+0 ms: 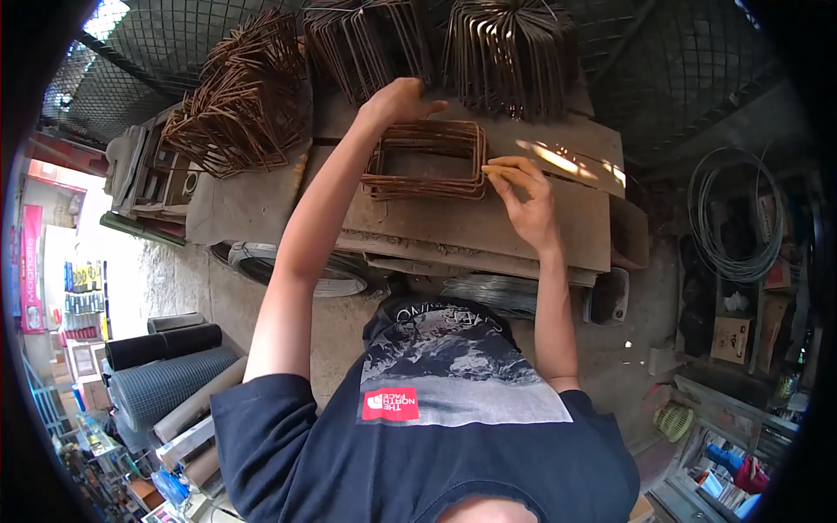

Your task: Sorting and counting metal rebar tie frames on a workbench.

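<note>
A small stack of rusty rectangular steel stirrups (425,182) lies on the worn wooden bench top (549,222) in front of me. My left hand (402,101) is over the stack's far side, close to a bundle of bent steel stirrups (366,49). Its thumb stands apart from its bent fingers, and nothing shows between them. At the stack's right end, my right hand (526,193) pinches the rods with the tips of thumb and fingers. The bench shows through the middle of the stacked frames.
Another stirrup bundle (510,55) stands at the back right. A tangled rusty stirrup pile (242,111) is at the left. Wire coils (301,268) lie below the bench's front edge. A wire coil (735,212) hangs at the right. Mesh rolls (170,386) are at lower left.
</note>
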Demonstrator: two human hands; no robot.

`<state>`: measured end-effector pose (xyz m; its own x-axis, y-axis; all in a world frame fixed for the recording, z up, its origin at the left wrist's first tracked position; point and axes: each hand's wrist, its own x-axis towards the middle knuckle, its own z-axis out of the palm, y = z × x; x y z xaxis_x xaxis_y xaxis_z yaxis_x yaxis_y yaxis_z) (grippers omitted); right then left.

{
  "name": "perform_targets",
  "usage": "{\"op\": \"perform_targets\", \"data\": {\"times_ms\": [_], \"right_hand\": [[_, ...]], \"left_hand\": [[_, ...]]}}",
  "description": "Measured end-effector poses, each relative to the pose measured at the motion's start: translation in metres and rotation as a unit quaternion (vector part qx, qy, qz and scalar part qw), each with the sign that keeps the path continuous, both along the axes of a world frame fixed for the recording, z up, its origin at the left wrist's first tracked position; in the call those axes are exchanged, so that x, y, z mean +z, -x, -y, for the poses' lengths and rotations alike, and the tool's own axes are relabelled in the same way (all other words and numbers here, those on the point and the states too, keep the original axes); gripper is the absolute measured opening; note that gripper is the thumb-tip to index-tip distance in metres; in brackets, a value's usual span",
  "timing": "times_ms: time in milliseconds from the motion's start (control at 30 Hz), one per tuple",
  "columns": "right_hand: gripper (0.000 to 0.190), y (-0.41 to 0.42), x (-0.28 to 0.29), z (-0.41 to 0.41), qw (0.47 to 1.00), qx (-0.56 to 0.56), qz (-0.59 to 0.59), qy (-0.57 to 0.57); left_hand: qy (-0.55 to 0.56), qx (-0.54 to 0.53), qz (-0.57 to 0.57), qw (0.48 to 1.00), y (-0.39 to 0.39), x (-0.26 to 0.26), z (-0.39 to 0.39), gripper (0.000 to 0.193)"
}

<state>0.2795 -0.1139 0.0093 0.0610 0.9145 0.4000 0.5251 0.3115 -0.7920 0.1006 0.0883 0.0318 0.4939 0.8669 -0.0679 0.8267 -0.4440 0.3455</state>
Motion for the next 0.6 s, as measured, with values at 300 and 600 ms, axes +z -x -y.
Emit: {"op": "perform_targets", "data": {"times_ms": [300,600], "right_hand": [[0.022,0.037,0.021,-0.053,0.990,-0.002,-0.141,0.022],[0.032,0.055,0.007,-0.075,0.981,0.031,-0.192,0.005]], "left_hand": [[0.111,-0.100,0.017,0.989,-0.004,-0.037,-0.051,0.019],[0.164,-0.058,0.193,0.966,0.024,-0.035,-0.050,0.019]]}}
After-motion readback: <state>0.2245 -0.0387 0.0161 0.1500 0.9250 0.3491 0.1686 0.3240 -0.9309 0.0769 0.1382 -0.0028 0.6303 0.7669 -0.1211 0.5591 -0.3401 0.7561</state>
